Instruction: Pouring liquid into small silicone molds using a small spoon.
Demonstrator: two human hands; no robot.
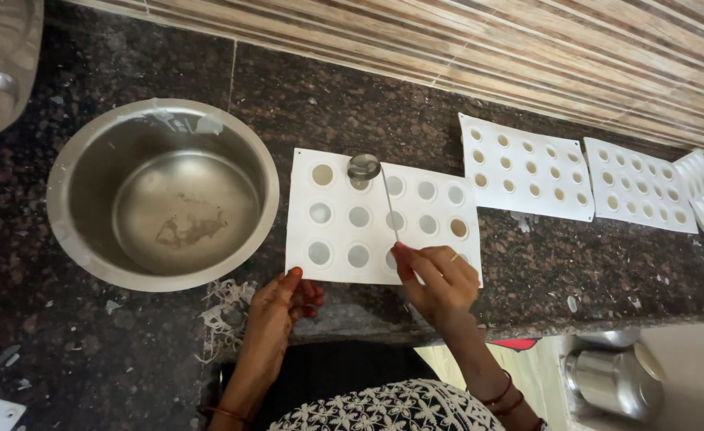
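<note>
While the left hand, fingers curled, steadies the mould, right fingers pinch a spoon over a cavity.

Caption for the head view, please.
Right hand holds a spoon over a white mould tray; left hand at its edge, steel bowl beside.

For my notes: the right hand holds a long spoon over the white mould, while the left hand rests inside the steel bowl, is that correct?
Not quite. The head view shows the left hand at the white mould's near edge, outside the steel bowl. The right hand does hold the long spoon over the mould.
</note>
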